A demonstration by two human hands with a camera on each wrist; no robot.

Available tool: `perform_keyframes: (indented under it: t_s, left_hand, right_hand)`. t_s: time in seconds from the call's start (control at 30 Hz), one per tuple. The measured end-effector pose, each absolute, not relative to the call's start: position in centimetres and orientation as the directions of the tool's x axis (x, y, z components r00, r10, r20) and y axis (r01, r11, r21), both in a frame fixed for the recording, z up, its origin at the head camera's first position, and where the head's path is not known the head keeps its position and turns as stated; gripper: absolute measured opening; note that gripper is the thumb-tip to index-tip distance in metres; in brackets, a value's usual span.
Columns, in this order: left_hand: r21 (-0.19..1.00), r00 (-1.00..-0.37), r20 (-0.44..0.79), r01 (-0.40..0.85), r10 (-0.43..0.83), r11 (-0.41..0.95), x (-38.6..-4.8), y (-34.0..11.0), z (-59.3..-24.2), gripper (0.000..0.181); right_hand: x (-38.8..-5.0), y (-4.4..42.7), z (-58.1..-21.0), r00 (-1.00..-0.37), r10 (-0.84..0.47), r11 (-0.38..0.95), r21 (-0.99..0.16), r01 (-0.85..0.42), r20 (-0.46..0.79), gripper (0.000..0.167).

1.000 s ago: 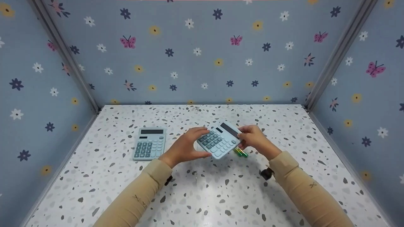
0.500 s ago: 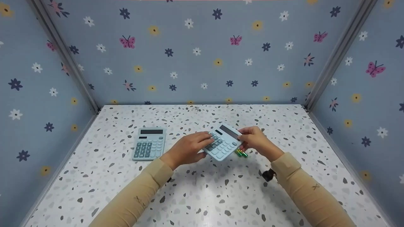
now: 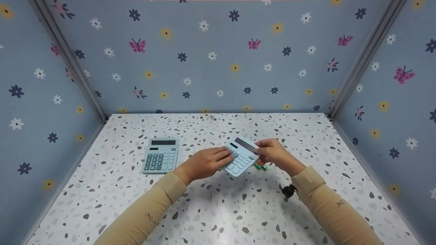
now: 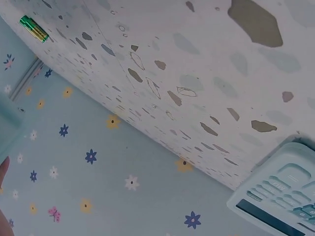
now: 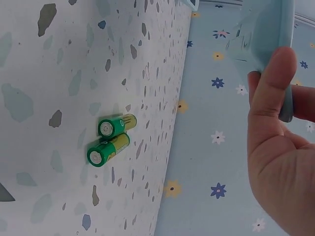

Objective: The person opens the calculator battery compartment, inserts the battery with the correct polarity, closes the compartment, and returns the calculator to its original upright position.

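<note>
In the head view, a light-blue calculator (image 3: 242,156) is held tilted above the table, its display toward the upper right. My right hand (image 3: 275,153) pinches its edge beside the display, thumb on the face. My left hand (image 3: 206,164) grips the opposite lower side, fingers lying over the keys and hiding several of them; its thumb is out of sight. In the right wrist view the right thumb and fingers clasp the edge of the calculator (image 5: 268,34). Two green-and-gold batteries (image 5: 113,125) lie side by side on the table below, partly covered by the calculator and hand in the head view.
A second light-blue calculator (image 3: 168,155) lies flat, face up, left of my left hand. The speckled white table (image 3: 218,211) is enclosed by blue flowered panels (image 3: 211,68) at the back and both sides.
My left hand has gone from an open spread around the calculator's lower side to gripping it, fingers over the keys. The calculator has dropped slightly, the right hand still holding its edge.
</note>
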State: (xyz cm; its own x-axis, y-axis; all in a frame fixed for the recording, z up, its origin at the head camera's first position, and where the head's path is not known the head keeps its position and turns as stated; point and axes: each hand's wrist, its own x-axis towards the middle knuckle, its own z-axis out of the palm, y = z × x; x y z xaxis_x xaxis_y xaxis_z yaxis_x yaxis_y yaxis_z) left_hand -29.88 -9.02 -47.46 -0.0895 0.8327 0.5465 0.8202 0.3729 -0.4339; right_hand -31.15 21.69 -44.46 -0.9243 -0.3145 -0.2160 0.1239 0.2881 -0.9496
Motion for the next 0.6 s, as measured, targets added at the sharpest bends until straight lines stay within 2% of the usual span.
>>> perform_keyframes:
  t_s: [0.27, 0.6]
  left_hand:
    - [-0.536, -0.041, 0.519, 0.762, 0.854, 0.362, -30.01, -9.02, -47.95, 0.043]
    - [-0.521, -0.033, 0.557, 0.764, 0.830, 0.380, -30.17, -8.93, -47.94, 0.049]
  right_hand:
    - [-31.30, 21.67, -44.94, -0.925, -0.307, 0.289, -0.948, 0.133, -0.224, 0.035]
    - [-31.25, 21.52, -44.91, -0.929, -0.302, 0.260, -0.956, 0.137, -0.215, 0.036]
